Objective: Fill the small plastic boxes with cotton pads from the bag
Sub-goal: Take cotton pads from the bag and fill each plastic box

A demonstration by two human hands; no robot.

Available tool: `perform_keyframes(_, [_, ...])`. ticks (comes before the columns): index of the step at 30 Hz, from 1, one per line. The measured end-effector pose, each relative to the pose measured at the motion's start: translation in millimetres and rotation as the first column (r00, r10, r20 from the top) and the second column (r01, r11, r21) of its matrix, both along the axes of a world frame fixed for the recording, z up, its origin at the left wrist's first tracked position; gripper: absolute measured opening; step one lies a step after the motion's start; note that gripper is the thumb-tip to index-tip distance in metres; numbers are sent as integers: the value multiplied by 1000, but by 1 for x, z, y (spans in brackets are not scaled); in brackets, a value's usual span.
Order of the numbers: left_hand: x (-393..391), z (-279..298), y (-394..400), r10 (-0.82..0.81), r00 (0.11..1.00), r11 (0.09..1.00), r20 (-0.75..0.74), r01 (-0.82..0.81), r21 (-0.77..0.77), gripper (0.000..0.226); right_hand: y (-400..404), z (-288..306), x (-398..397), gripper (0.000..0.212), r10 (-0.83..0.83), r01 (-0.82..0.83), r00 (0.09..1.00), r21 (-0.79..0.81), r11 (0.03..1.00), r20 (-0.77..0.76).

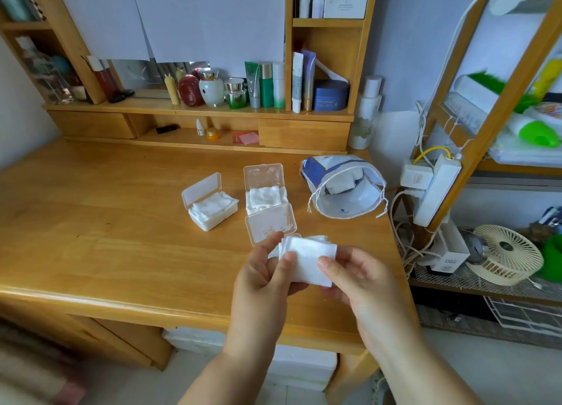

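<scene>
Both hands hold a small stack of white cotton pads (308, 258) above the desk's near right part. My left hand (267, 277) pinches the stack's left edge and my right hand (355, 273) pinches its right edge. Just beyond the stack lies a clear plastic box (269, 223) with its lid open toward the back; part of it is hidden by the pads. A second open box (266, 188) behind it holds pads, and a third open box (209, 202) to the left is full of pads. The drawstring bag (345, 188) lies open at the right with pads inside.
The wooden desk (121, 222) carries a shelf unit with cosmetics bottles and jars (261, 88) along the back. A white power strip (435, 188) with cables hangs at the desk's right edge. A small fan (504, 254) sits on the rack to the right.
</scene>
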State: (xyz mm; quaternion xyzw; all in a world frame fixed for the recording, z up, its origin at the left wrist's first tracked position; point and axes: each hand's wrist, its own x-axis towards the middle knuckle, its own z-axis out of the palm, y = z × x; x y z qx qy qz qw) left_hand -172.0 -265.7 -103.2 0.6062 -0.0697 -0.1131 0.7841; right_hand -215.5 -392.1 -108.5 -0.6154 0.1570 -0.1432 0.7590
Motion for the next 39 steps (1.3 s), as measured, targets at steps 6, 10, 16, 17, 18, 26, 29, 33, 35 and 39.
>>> perform_keyframes(6, [-5, -5, -2, 60, 998, 998, -3, -60, 27, 16, 4, -6, -4, 17, -225, 326, 945, -601, 729, 239])
perform_keyframes(10, [-6, -6, -2, 105, 994, 994, -18, -105, 7, 17, 3, -5, -4, 10, -156, 420, 901, -726, 545, 404])
perform_keyframes(16, [-8, -4, 0, 28, 999, 1000, -23, -27, 10, 24, -3, -5, -5, 16, -15, 425, 880, -774, 470, 474])
perform_keyframes(17, [-8, -3, 1, 0, 1000, 1000, -25, 0, 10, 26, -5, -3, -4, 17, -13, 422, 880, -767, 483, 475])
perform_keyframes(18, [-7, -2, 2, -26, 999, 1000, -22, 26, 13, 26, -7, -1, -3, 17, -13, 413, 882, -759, 504, 471])
perform_keyframes(26, [-4, 4, 5, -135, 987, 986, 89, 125, 113, 16, -14, 3, 1, 5, -19, 385, 882, -695, 607, 472])
perform_keyframes(29, [-4, 6, 6, -190, 981, 979, 46, 186, 79, 18, -16, 7, -1, 3, 14, 420, 869, -753, 507, 495])
perform_keyframes(33, [-1, 8, 8, -266, 963, 963, -49, 267, 19, 19, -19, 12, -4, 9, 103, 459, 848, -818, 346, 520])
perform_keyframes(35, [2, 10, 9, -296, 953, 955, -65, 297, 7, 21, -19, 14, -4, 11, 131, 426, 856, -825, 372, 501])
perform_keyframes(39, [4, 13, 11, -342, 939, 939, -26, 343, 37, 20, -18, 16, -3, 11, 112, 335, 889, -796, 504, 445])
